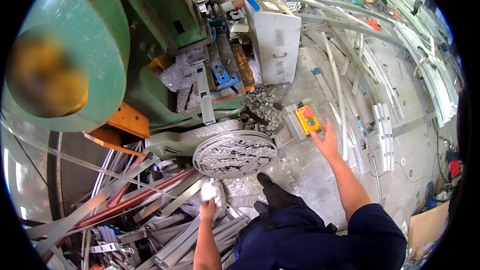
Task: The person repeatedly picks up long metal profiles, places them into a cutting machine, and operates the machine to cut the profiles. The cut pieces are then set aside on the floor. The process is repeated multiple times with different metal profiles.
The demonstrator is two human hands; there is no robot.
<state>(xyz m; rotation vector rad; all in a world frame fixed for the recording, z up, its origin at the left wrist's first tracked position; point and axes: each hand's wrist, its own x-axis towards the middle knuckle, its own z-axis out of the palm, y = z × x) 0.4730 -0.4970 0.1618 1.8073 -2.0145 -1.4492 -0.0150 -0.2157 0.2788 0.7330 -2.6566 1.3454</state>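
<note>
Here, the right hand (327, 140) spreads open fingers just short of the orange push-button control box (306, 119) on the floor, while the left hand (207, 209) clutches a pale crumpled cloth (210, 191) near the green punch press (150, 35), leaving its bed free.

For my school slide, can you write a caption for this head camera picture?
Beside a green press machine, the right hand reaches an orange button box while the left hand holds something pale.
</note>
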